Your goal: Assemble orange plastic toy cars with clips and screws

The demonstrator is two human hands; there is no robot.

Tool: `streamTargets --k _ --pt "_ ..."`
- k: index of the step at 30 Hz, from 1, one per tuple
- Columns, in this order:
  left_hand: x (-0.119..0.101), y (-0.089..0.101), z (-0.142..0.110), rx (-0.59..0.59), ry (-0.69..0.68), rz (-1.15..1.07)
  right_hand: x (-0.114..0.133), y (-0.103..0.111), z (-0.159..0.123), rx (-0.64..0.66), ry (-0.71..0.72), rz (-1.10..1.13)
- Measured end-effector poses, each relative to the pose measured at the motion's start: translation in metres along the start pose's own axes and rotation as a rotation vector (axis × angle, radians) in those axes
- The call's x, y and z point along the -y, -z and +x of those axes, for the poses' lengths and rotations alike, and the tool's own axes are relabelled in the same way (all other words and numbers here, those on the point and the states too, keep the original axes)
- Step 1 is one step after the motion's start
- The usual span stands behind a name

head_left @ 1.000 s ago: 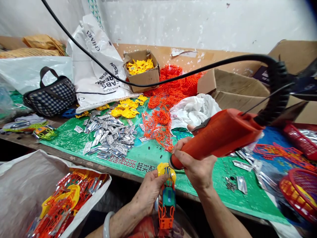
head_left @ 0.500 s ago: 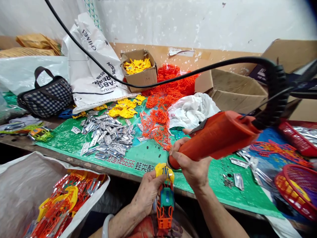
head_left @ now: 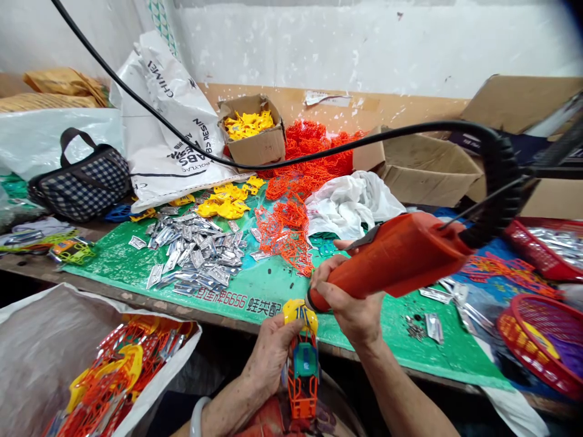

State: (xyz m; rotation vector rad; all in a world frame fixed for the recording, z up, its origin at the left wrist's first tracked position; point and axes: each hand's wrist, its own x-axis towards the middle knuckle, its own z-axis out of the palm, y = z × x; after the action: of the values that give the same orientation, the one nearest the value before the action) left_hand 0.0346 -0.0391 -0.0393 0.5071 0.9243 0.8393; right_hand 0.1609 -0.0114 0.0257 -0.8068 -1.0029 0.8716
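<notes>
My left hand (head_left: 272,349) is closed around a toy car body (head_left: 304,397) with an orange cage frame, a green middle part and a yellow front piece (head_left: 298,314). The thumb presses on the yellow piece. My right hand (head_left: 348,303) grips a red electric screwdriver (head_left: 396,255), its thick black cable arching up from the back end. The tool's dark nose points down and left, close against the right side of the yellow piece; its tip is hidden, so I cannot tell whether it touches.
Silver stickered parts (head_left: 200,252) lie heaped on the green mat (head_left: 109,267). Behind are yellow pieces (head_left: 223,203), orange frames (head_left: 291,224), a carton (head_left: 262,145) and a white cloth (head_left: 355,203). Red baskets (head_left: 523,346) stand at right. An open sack (head_left: 31,340) holds assembled bodies, lower left.
The screwdriver's rear end has dropped slightly and shifted left with its cable. The view has shifted a little. Both hands keep their grips near the yellow front piece.
</notes>
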Motion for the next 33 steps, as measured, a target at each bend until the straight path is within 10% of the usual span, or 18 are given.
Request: streamTargets --k 33 --pt "-0.0011 0.0045 -0.0013 0.029 0.015 0.026 -0.0017 0.0051 -0.0031 0.110 -0.029 -0.056"
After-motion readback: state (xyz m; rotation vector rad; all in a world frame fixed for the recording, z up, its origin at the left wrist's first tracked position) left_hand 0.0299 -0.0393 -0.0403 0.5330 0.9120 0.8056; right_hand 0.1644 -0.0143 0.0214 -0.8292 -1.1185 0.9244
